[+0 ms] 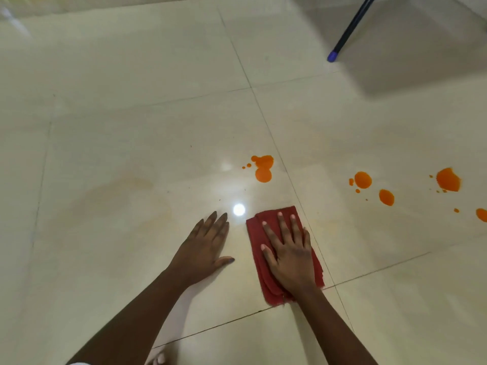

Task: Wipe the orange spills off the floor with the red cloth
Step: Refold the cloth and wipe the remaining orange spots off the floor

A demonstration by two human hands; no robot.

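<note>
I have both hands down on the glossy cream tiled floor (131, 154). The right hand (290, 255) lies flat on top of the folded red cloth (255, 230), fingers straight and spread, palm pressing the fabric to the tile; no finger curls round it. The cloth runs lengthwise under that hand. Its far edge shows past the fingertips and its frayed near end shows beside the wrist, close against a grout line. The left hand (208, 246) rests flat on bare tile just beside the cloth without touching it, fingers straight and close together, thumb pointing toward the cloth, holding nothing. A round white glare of light (239, 209) shines off the floor between the two sets of fingertips.

The orange spills all lie beyond the cloth, and none touches it. The nearest orange puddle (263, 169), blotchy with a few small droplets beside it, sits ahead of the cloth on the same tile. Across the grout line to the right are a round orange drop (363, 179), an oval orange drop (386, 197) and a larger orange splash (448, 179), with one more cut off by the right edge.

A faint yellowish smear (118, 201) marks the tile left of my left hand. A dark pole with a blue tip (342, 38) slants down to the floor at the far right.
</note>
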